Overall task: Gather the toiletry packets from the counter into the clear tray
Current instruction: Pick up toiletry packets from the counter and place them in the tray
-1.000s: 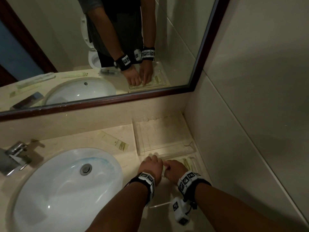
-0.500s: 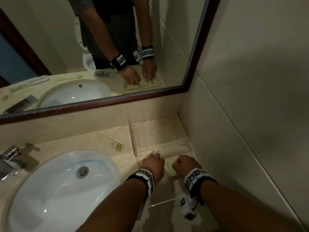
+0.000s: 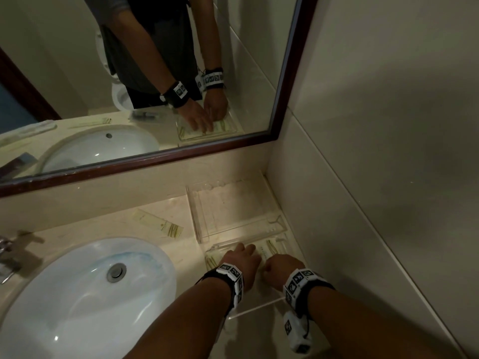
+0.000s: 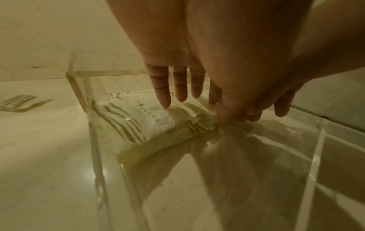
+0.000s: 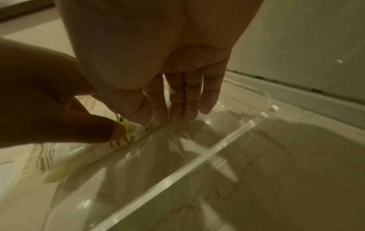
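Observation:
Several cream toiletry packets (image 4: 138,125) with striped ends lie in the near clear tray (image 3: 255,307) by the right wall. My left hand (image 4: 193,107) is inside that tray, its straight fingers and thumb pressing down on the packets. Beside it my right hand (image 5: 164,120) points down, its thumb and straight fingertips touching a packet's striped end (image 5: 118,143). Both hands show in the head view, left (image 3: 241,257) and right (image 3: 278,268). One more packet (image 3: 158,224) lies on the counter behind the sink.
A second clear tray (image 3: 233,211) sits in the back corner against the mirror wall, nothing in it. The white sink (image 3: 77,294) fills the left, with a faucet (image 3: 5,255) at its far left. The tiled wall runs close along the right.
My hands have moved slightly apart inside the near tray. The left hand's fingers went from curled to straight over the packets. The view shifted a little.

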The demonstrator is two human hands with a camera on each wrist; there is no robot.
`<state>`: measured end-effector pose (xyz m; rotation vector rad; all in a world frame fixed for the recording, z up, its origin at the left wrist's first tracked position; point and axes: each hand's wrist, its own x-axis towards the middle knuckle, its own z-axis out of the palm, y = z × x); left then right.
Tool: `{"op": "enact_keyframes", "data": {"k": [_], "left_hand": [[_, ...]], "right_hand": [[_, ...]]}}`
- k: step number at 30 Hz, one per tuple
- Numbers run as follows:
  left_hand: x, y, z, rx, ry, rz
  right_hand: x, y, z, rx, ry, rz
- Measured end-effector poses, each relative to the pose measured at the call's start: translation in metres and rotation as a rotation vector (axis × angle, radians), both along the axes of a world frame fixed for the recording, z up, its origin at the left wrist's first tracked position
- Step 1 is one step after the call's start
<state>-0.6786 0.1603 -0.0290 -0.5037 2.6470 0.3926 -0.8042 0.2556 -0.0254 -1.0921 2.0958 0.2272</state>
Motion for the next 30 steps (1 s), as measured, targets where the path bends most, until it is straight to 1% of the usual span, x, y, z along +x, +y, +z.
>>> {"op": "enact_keyframes", "data": {"k": [3,8,11,13,15,18,20,23,25,30], "left_hand": [[0.001,0.000,0.000,-0.016,-0.008,0.001],[0.001,-0.001,0.001,-0.023,0.012,0.006],[-0.001,-0.001,0.001,-0.026,0.030,0.028],[-0.002,-0.001,0.002,-0.019,0.028,0.044],[-0.002,-0.001,0.004,-0.020,0.021,0.048],[-0.004,0.000,0.004,-0.031,0.027,0.052],[-0.005,0.001,0.004,-0.027,0.021,0.038],[-0.005,0.003,0.003,0.004,0.011,0.021],[-0.004,0.002,0.002,0.024,0.017,0.019],[-0.002,0.002,0.006,0.063,-0.082,0.010]], "right_hand": [[0.003,-0.002,0.001,-0.032,0.019,0.025],[0.005,-0.003,0.001,-0.066,0.000,0.043],[0.004,-0.002,0.007,-0.127,0.082,0.034],[0.001,-0.001,0.011,-0.199,0.179,-0.002],[-0.003,-0.001,0.012,-0.270,0.227,-0.068],[-0.008,0.001,0.007,-0.326,0.197,-0.129],[-0.007,0.002,0.003,-0.325,0.167,-0.100],[-0.002,0.003,-0.002,-0.269,0.160,0.037],[0.000,0.003,-0.006,-0.219,0.142,0.082],[-0.002,-0.002,-0.006,-0.171,0.138,0.151]]}}
